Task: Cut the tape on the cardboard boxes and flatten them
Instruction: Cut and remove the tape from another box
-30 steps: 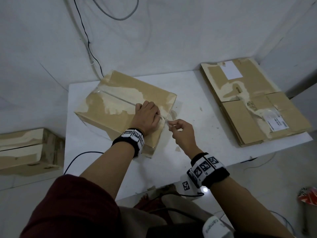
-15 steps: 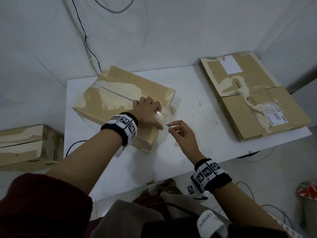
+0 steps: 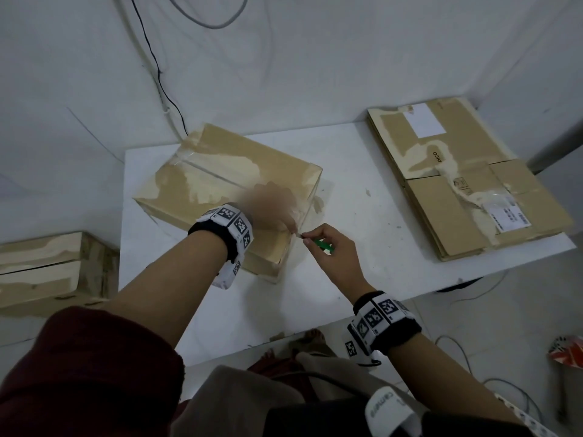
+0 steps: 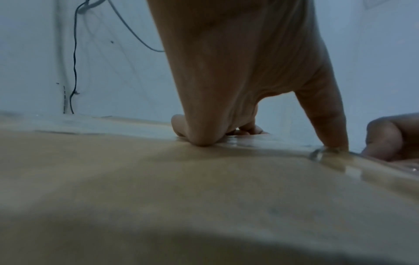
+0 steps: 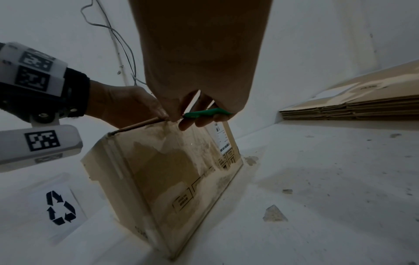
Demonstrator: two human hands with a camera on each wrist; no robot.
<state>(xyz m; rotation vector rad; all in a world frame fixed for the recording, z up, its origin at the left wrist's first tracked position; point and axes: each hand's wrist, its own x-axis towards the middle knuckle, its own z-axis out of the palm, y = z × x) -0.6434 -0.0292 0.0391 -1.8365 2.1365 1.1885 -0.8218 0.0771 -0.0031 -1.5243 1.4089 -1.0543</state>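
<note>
Cardboard, glossy with clear tape, makes up the closed box (image 3: 227,187) standing near the left back corner of the white tabletop (image 3: 362,190). The left hand (image 3: 271,205) rests on the box's top, its fingers pressing down by the near right corner; it is blurred in the head view, so how far the fingers curl I cannot tell. The right hand (image 3: 334,250) is clamped around a green-handled cutter (image 3: 323,245), whose tip meets the box's top edge just beside the left fingertips. Flattened boxes (image 3: 467,181) lie stacked along the tabletop's right edge.
</note>
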